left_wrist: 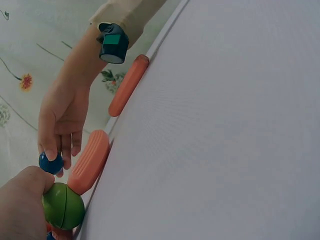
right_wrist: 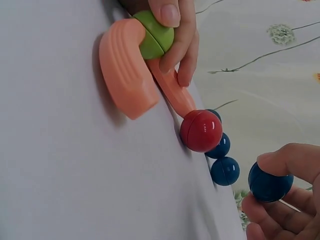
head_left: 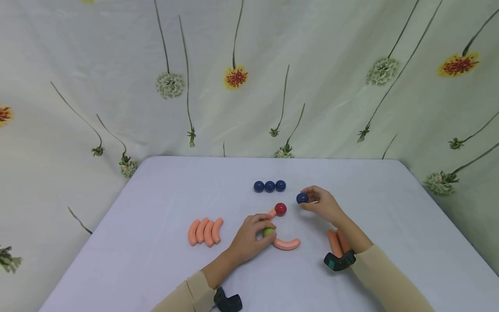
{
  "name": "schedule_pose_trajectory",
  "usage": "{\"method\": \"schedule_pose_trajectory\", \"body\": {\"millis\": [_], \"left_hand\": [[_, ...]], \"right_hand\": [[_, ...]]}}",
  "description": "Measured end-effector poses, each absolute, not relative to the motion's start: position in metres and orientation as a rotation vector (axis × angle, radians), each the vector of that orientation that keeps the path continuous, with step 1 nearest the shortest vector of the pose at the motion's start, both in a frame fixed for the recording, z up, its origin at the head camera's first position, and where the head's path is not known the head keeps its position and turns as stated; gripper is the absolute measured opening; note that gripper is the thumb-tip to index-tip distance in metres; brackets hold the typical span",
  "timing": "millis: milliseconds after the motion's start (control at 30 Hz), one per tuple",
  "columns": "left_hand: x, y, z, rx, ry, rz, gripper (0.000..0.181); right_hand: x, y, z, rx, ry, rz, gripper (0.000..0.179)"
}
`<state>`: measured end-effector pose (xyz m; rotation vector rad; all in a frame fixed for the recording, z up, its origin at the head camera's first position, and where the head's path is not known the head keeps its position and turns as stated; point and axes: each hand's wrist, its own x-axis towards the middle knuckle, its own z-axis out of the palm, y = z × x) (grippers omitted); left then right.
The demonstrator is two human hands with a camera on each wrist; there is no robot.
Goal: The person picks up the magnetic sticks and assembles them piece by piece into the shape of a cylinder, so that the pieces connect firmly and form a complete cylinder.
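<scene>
My left hand (head_left: 249, 237) grips a green ball (head_left: 269, 232) low over the table, thumb and fingers around it. A ribbed, curved orange toy rod (head_left: 287, 245) meets the ball on its right. Another orange rod (right_wrist: 172, 90) runs from the ball to a red ball (head_left: 280, 209); the left fingers partly cover this rod in the head view. Up and to the right, my right hand (head_left: 322, 204) pinches a dark blue ball (right_wrist: 270, 183) between thumb and fingers, held above the table and apart from the red ball.
Three more blue balls (head_left: 270, 186) sit in a row farther back. Several curved orange rods (head_left: 205, 231) lie side by side at left. Straight orange rods (head_left: 334, 243) lie beneath the right forearm. A flowered cloth (head_left: 312, 78) hangs behind the white table (head_left: 156, 186).
</scene>
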<state>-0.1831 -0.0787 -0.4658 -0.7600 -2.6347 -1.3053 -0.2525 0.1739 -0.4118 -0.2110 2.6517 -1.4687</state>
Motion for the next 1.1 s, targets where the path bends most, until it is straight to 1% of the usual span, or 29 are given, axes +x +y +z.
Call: {"method": "schedule_pose_trajectory", "body": {"millis": [533,767,933,1100], "left_hand": [[-0.181,-0.078,-0.468,-0.746,-2.651,-1.302,0.023],[-0.182,-0.078,-0.468,-0.748,-2.625,-1.296,0.021],[-0.183,-0.078,-0.469,-0.754,-2.625,-1.306,0.021],[-0.184,-0.078,-0.469,-0.758,-2.622,-1.297,0.022]], "right_hand": [[-0.22,0.181,-0.416,-0.229,2.576,-1.513,0.04],[-0.211,0.183,-0.418,-0.244,2.521,-1.537,0.04],[-0.205,0.186,-0.418,-0.305,2.42,-1.541,0.04],[-0.203,0.19,-0.421,-0.437,2.36,-1.505,0.039]]}}
